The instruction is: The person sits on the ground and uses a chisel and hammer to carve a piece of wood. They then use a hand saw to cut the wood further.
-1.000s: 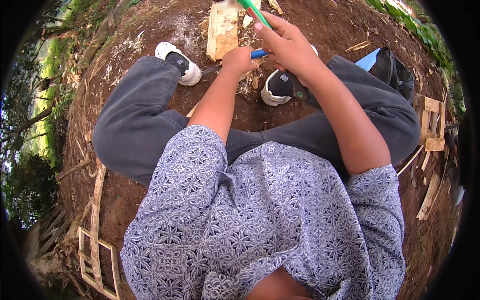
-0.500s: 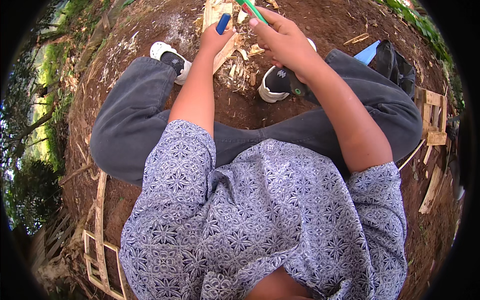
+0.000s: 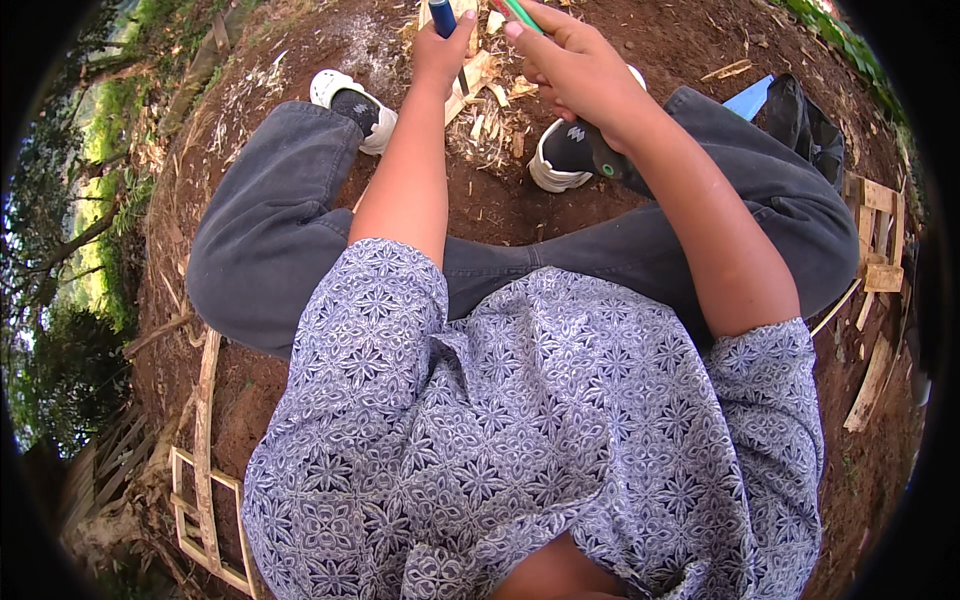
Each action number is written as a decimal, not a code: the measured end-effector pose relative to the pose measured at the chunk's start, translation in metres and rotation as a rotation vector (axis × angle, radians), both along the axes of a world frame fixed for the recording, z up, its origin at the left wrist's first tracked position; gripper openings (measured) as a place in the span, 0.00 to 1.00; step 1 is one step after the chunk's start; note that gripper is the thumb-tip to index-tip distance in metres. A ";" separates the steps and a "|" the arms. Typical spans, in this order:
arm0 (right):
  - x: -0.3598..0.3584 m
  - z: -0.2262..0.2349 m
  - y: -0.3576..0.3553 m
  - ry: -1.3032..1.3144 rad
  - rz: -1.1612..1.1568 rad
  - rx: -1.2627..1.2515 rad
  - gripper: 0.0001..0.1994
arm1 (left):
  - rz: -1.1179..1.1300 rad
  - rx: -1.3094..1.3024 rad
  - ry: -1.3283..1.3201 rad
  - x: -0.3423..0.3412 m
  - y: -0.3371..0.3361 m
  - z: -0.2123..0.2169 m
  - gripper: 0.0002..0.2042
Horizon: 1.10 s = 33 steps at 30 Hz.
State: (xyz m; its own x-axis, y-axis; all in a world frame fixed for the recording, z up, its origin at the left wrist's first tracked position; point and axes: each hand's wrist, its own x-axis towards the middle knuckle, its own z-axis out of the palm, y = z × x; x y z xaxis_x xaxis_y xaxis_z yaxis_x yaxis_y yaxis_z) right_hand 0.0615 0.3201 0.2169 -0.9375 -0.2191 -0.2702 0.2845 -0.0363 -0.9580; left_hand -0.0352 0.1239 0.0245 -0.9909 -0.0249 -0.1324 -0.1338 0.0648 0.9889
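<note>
My left hand (image 3: 443,50) is closed around a blue-handled chisel (image 3: 442,17), whose narrow dark shaft points down toward pale wood between my feet. The hand hides part of the tool. To its right, my right hand (image 3: 580,75) grips a long tool with a green shaft (image 3: 522,14) and a black grip end (image 3: 612,165) showing below the palm. The far end of that tool lies beyond the upper edge, so its kind is not shown. A split piece of wood (image 3: 470,88) lies beneath my left hand, with wood chips (image 3: 487,140) scattered around it.
My white shoes (image 3: 560,178) stand on brown soil either side of the chips. A black plastic bag (image 3: 800,125) and a blue flat piece (image 3: 748,98) lie at the right, near a wooden frame (image 3: 880,235). Another wooden frame (image 3: 185,520) is at lower left.
My left hand has moved slightly up and right and turned the chisel upright, so its shaft now shows below the hand. My right hand has shifted slightly right, with the green shaft tilted further.
</note>
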 end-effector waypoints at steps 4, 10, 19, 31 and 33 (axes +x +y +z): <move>0.001 0.002 0.003 -0.023 0.009 0.017 0.16 | -0.018 -0.076 -0.015 0.014 0.001 -0.010 0.19; 0.004 -0.007 0.001 0.297 -0.046 0.125 0.16 | -0.017 -0.056 0.012 0.020 0.003 -0.015 0.18; 0.017 -0.075 0.008 0.368 0.096 0.607 0.22 | 0.110 -0.250 0.054 0.016 0.024 -0.024 0.19; 0.010 -0.033 -0.001 0.278 -0.003 0.563 0.23 | 0.191 -0.202 0.013 0.034 0.002 -0.054 0.15; 0.004 -0.010 -0.004 0.396 -0.087 0.413 0.20 | 0.193 -0.125 0.052 0.038 0.009 -0.050 0.16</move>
State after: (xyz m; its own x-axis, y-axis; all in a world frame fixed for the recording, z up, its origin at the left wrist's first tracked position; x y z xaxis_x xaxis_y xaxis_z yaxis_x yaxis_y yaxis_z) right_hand 0.0652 0.3160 0.2074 -0.9944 -0.0880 0.0579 -0.0857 0.3560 -0.9306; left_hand 0.0031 0.1331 -0.0254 -0.9716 -0.2274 -0.0650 -0.1043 0.1656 0.9807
